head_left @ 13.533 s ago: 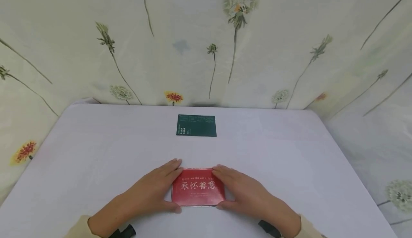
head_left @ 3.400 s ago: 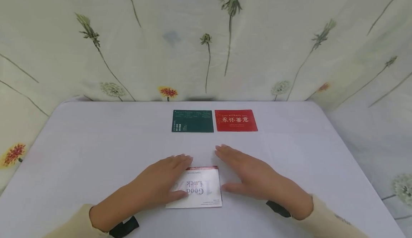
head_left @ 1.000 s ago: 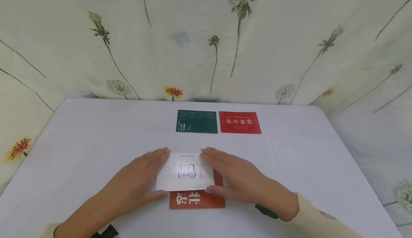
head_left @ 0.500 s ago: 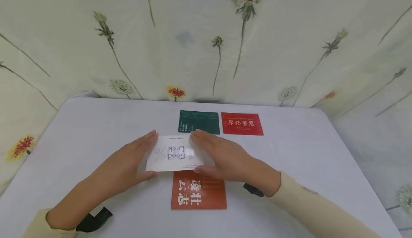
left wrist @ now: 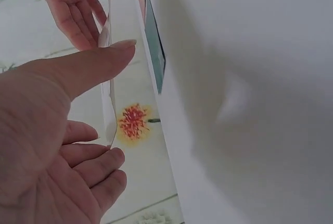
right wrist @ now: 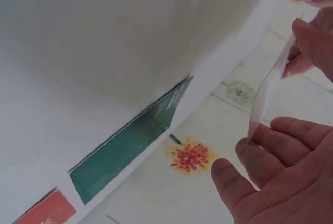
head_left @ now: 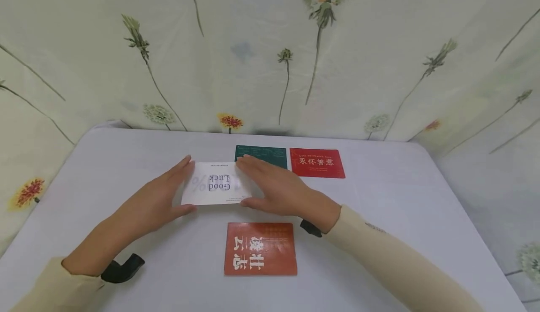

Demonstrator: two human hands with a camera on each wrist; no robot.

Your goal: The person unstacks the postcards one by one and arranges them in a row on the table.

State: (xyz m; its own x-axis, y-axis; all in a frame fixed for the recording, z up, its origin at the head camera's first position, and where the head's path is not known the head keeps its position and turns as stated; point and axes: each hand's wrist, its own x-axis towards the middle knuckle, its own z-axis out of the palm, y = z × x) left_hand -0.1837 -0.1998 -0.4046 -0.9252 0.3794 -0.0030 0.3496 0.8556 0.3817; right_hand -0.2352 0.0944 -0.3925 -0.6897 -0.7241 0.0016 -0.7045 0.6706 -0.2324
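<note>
Card (head_left: 217, 183), a thin white rectangle printed "Good Luck", bowed slightly above the smooth white cloth (head_left: 401, 199), left of frame centre. Your left hand (head_left: 158, 201) and right hand (head_left: 278, 187) pinched its short ends, thumbs spread from fingers. Glossy orange-red card (head_left: 274, 248) lay flat, lower centre; green card (head_left: 266, 152) and red card (head_left: 317, 169), upper centre.

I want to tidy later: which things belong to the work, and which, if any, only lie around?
Work:
white card, held by left hand and right hand
probably also green card, red card, orange card

Only surroundings:
flowered backdrop
white table
</note>
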